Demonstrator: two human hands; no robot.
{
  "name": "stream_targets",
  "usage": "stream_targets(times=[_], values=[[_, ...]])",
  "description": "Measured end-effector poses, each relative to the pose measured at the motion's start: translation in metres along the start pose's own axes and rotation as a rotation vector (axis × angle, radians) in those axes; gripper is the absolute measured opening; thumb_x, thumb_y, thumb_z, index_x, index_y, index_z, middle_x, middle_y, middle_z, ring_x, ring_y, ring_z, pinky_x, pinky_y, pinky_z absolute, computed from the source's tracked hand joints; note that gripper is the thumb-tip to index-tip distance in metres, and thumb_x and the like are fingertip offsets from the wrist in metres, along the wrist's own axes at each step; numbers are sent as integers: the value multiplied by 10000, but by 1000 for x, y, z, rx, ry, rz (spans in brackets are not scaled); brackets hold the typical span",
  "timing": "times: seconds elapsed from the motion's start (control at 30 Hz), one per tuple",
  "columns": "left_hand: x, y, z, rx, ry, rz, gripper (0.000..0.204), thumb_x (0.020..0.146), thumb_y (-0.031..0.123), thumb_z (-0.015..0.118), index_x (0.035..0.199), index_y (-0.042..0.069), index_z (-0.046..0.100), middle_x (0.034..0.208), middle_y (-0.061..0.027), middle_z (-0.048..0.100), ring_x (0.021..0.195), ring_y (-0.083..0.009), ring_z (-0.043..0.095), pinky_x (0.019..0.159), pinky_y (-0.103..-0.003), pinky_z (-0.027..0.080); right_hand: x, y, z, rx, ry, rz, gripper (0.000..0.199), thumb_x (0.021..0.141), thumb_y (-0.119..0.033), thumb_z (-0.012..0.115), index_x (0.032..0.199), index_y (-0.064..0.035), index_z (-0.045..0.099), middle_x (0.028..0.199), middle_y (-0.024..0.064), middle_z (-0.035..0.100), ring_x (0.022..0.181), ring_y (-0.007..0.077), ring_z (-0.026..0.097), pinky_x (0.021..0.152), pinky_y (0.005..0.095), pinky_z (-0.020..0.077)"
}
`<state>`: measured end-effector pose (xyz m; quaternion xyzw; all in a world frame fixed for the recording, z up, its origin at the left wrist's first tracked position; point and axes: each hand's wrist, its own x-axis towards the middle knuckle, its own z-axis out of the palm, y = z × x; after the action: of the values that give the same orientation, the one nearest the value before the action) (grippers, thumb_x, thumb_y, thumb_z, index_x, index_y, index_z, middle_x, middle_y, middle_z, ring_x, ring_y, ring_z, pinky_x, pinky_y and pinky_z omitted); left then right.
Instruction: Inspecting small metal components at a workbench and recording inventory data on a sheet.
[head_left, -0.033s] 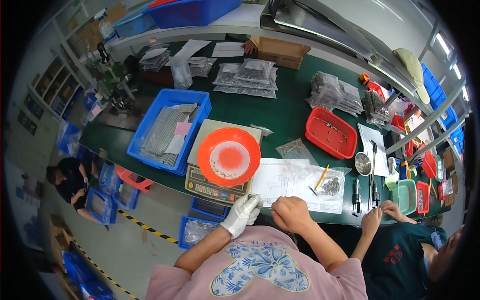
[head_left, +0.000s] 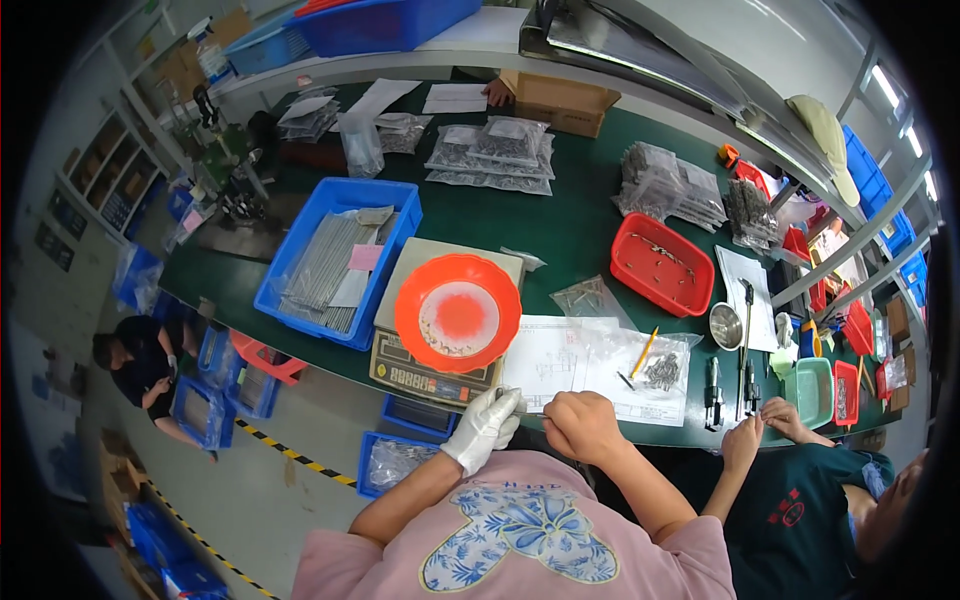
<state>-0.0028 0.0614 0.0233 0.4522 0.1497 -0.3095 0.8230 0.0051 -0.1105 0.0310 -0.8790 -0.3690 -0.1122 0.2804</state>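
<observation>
The left hand (head_left: 487, 425), in a white fabric glove, and the bare right hand (head_left: 583, 425) meet at the near edge of the long green counter (head_left: 560, 225). Both sets of fingers are curled narrow and pinch the ends of a thin clear plastic bag (head_left: 533, 408), which stretches between the two hands just above the counter's edge; what is inside it is too small to tell.

Just beyond the hands lies a white printed paper sheet (head_left: 555, 365), with a yellow pencil (head_left: 640, 355) and a small clear bag of dark metal parts (head_left: 662, 372) resting on it. Left of the sheet stands a beige digital weighing scale (head_left: 432, 370), and a round orange plastic dish (head_left: 458, 312) holding small silvery parts sits on its platform. Further left, a blue plastic crate (head_left: 330, 262) holds long grey metal strips. A red rectangular plastic tray (head_left: 662, 263) sits well to the right, beyond the sheet.

At the right, another person in a dark green shirt (head_left: 800, 510) works with both hands close together at the counter's edge.
</observation>
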Motion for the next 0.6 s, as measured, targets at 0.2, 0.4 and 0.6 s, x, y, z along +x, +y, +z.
stream_targets(times=[0.2, 0.4, 0.6], values=[[-2, -3, 3, 91, 2, 27, 161, 852, 223, 434, 751, 100, 460, 499, 61, 318, 379, -25, 247, 355, -173, 184, -21, -2, 22, 576, -43, 389, 163, 781, -148, 466, 649, -54, 446, 487, 28, 396, 435, 163, 436, 431, 289, 368], [2, 8, 0, 178, 16, 199, 123, 837, 184, 465, 784, 77, 496, 565, 52, 406, 418, -15, 310, 371, -167, 240, -7, -10, 9, 833, -126, 603, 221, 848, -186, 395, 694, -40, 457, 512, 29, 432, 431, 142, 435, 422, 271, 362], [-2, 19, 6, 178, 18, 141, 161, 834, 198, 465, 733, 74, 480, 530, 57, 362, 400, -19, 293, 366, -168, 216, -3, 1, 11, 211, -1, 108, 125, 782, -170, 472, 734, -57, 450, 561, 80, 462, 467, 251, 465, 431, 348, 363]])
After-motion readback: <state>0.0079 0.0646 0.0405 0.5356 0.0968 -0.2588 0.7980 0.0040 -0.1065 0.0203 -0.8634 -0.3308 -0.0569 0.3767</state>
